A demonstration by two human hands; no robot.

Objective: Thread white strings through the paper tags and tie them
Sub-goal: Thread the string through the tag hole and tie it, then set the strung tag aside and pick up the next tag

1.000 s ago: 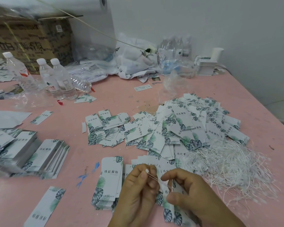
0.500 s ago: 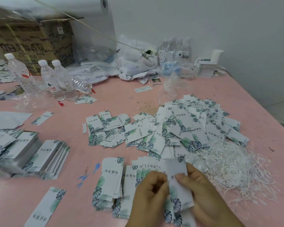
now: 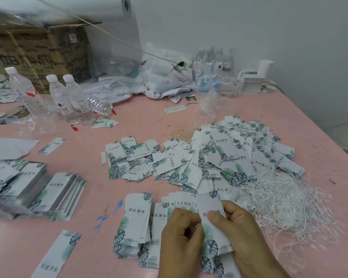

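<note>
My right hand (image 3: pixel 240 227) pinches a white paper tag (image 3: pixel 211 209) with green leaf print, holding it upright above the near stacks. My left hand (image 3: pixel 181 235) is curled beside the tag's left edge, its fingertips touching it; whether it holds a string is hidden. Under my hands lie fanned stacks of tags (image 3: pixel 138 219). A tangle of white strings (image 3: pixel 279 199) spreads to the right. A big heap of strung tags (image 3: pixel 225 155) lies further back in the middle.
Thick stacks of tags (image 3: pixel 38 189) sit at the left on the pink table (image 3: pixel 149 117). Water bottles (image 3: pixel 68 97), a cardboard box (image 3: pixel 38 55), plastic bags (image 3: pixel 165 77) and a small white device (image 3: pixel 253 81) line the back. One single tag (image 3: pixel 58 255) lies near left.
A second ago both hands stretched a thin string between them. Since then my right hand has picked up a tag and raised it, and my left hand closed in on it.
</note>
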